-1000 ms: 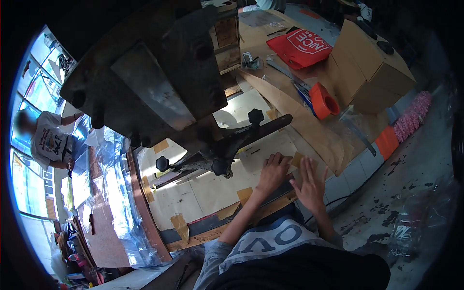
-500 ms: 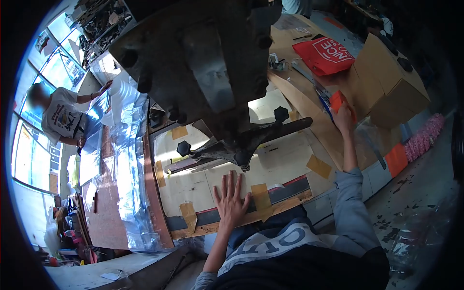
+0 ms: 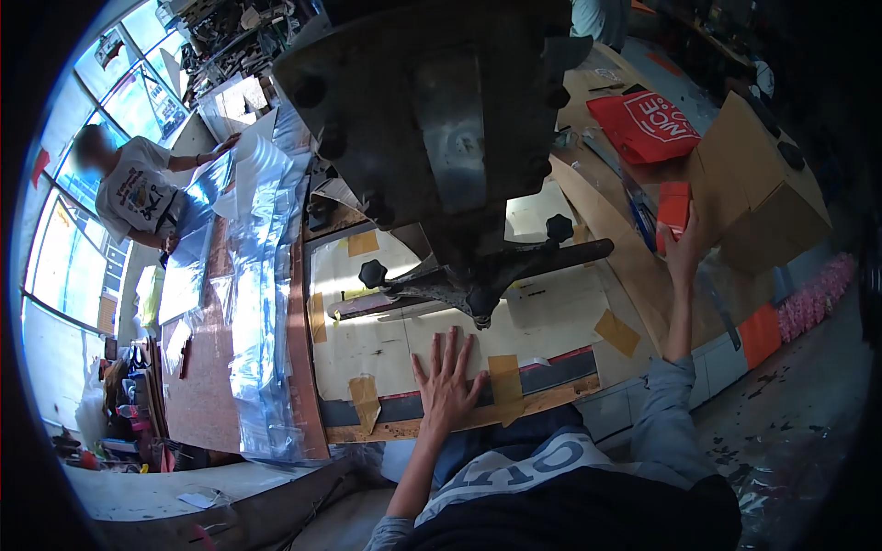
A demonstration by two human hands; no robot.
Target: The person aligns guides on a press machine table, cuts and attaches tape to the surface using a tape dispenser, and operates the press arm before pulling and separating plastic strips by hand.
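Observation:
My left hand [image 3: 446,386] lies flat with fingers spread on the pale board [image 3: 367,344], between two strips of brown tape [image 3: 506,390]. Out on the brown paper at the right, my right hand [image 3: 684,246] has its fingers around an orange tape dispenser [image 3: 673,208]. Above the board hangs a dark metal machine head [image 3: 441,138] with black knobs [image 3: 558,228] and a long bar. Another tape piece [image 3: 617,332] is stuck near the board's right end.
An open cardboard box [image 3: 763,184] stands at the right, beside a red bag [image 3: 643,127]. Clear plastic sheets [image 3: 262,321] cover the left table. A person [image 3: 138,188] stands there holding a sheet. A pink fluffy duster [image 3: 816,296] lies at the far right.
My left hand has moved left along the board and flattened. My right hand has left the board and taken hold of the orange dispenser, now turned. The view has shifted.

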